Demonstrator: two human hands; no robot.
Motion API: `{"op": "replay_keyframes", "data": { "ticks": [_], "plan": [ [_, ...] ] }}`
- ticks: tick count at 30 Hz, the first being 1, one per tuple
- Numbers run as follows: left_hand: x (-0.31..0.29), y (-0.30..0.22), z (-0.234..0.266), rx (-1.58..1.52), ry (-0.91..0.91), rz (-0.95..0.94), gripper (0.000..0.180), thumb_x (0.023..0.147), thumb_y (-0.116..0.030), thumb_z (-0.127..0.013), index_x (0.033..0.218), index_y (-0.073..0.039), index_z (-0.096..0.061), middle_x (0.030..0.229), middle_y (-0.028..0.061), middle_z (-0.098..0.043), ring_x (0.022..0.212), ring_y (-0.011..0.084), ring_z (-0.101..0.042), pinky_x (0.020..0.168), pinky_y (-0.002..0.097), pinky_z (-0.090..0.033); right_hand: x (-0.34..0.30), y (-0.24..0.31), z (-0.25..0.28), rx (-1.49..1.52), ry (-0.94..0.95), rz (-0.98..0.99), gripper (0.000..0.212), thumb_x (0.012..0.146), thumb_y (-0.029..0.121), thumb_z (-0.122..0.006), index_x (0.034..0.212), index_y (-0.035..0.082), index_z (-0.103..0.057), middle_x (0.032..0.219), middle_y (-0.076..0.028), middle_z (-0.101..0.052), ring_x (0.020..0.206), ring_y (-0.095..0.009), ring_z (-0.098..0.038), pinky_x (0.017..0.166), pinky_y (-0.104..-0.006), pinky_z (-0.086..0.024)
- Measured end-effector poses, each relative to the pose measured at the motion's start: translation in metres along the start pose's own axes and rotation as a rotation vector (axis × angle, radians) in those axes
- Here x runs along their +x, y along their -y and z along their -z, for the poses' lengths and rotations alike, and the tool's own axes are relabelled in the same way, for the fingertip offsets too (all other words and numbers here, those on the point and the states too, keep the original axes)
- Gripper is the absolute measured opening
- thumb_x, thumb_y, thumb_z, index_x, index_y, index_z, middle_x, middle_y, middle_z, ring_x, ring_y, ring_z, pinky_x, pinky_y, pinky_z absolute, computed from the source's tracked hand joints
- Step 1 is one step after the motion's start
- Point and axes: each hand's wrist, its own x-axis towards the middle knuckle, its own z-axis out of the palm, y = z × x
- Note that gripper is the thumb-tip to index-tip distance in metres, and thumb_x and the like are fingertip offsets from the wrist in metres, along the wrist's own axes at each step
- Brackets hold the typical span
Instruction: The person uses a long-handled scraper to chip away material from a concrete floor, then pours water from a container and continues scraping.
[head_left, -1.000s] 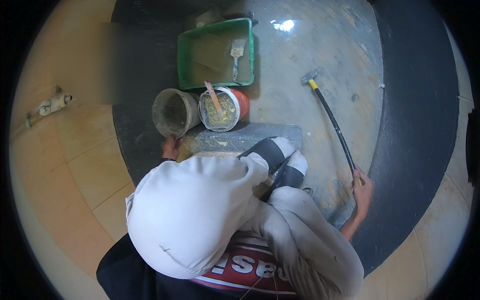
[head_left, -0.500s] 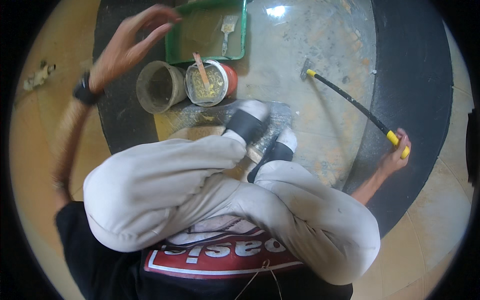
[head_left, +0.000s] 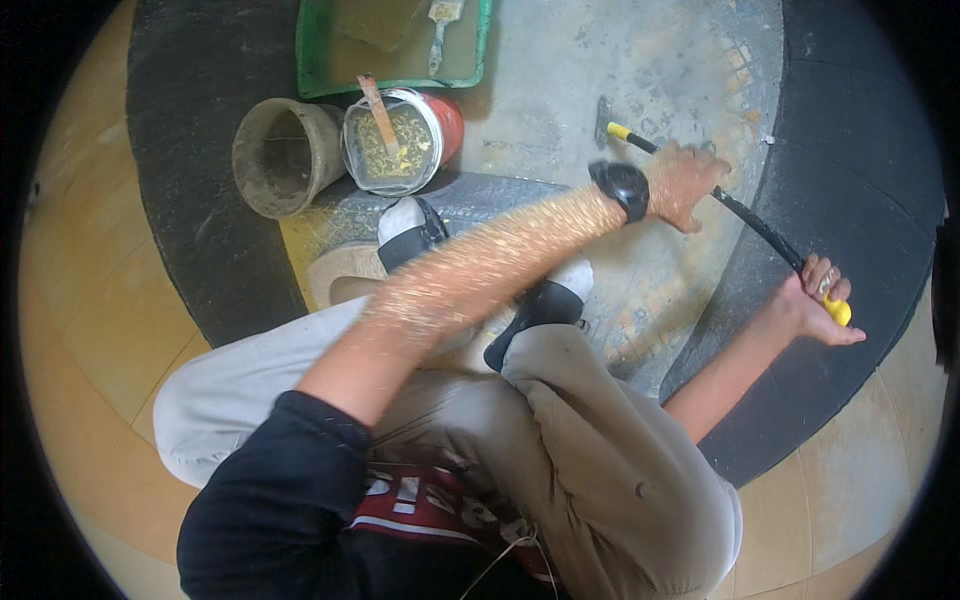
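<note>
Over the grey floor patch (head_left: 560, 90), both hands grip a black scraper bar (head_left: 760, 228). Right hand (head_left: 822, 300) wraps its yellow end; left hand (head_left: 685, 183) — blurred — seems closed mid-shaft, hiding it.

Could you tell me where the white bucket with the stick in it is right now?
In the head view, upper left: the white bucket stands between the grey pot and the green tray.

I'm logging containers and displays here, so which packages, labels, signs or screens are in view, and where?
Bucket: round, white and red, left of centre, holding yellowish mix and a stick.
Pot: round, grey, left of the bucket.
Tray: green, rectangular, top edge.
Wristwatch: black, left wrist; screen not visible.
</note>
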Motion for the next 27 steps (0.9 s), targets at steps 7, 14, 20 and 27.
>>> {"op": "replay_keyframes", "data": {
  "ticks": [7,14,20,27],
  "plan": [
    [0.007,0.022,-0.067,-0.139,-0.143,0.176,0.043,0.087,-0.034,-0.071,0.119,-0.008,-0.059,0.114,0.0131,-0.061,0.118,0.0332,-0.056,0.111,0.0550,-0.030,0.020,-0.001,0.033,0.046,0.085,-0.104,0.031,0.081,0.032,-0.040,0.056,0.013,-0.035,0.050,-0.003,-0.027,0.043,-0.015,-0.027,0.049,-0.0319,-0.025],
    [-0.030,0.020,-0.067,-0.339,-0.538,0.558,0.052,0.091,-0.038,-0.069,0.124,0.000,-0.054,0.112,0.0200,-0.060,0.116,0.0352,-0.056,0.108,0.0539,-0.038,0.038,-0.015,0.053,0.000,-0.059,-0.104,0.027,0.079,0.030,-0.042,0.059,0.014,-0.034,0.050,-0.002,-0.026,0.042,-0.015,-0.026,0.047,-0.0324,-0.026],
    [-0.052,0.064,-0.092,-1.622,-0.526,1.179,0.052,0.104,-0.044,-0.050,0.122,0.006,-0.047,0.113,0.0213,-0.058,0.101,0.0311,-0.067,0.080,0.0438,-0.060,-0.019,-0.026,0.033,-0.072,-0.060,-0.155,0.028,0.083,0.033,-0.043,0.066,0.010,-0.042,0.064,-0.010,-0.044,0.062,-0.023,-0.049,0.064,-0.0359,-0.045],
    [-0.067,0.070,-0.100,-1.667,-0.576,1.148,0.038,0.106,-0.029,-0.045,0.112,0.008,-0.046,0.095,0.0171,-0.062,0.083,0.0334,-0.072,0.067,0.0439,-0.065,-0.099,0.048,0.083,-0.956,0.343,-0.459,0.054,0.106,0.033,-0.035,0.134,-0.008,-0.055,0.121,-0.025,-0.067,0.104,-0.031,-0.069,0.085,-0.0404,-0.061]
  ]
}}
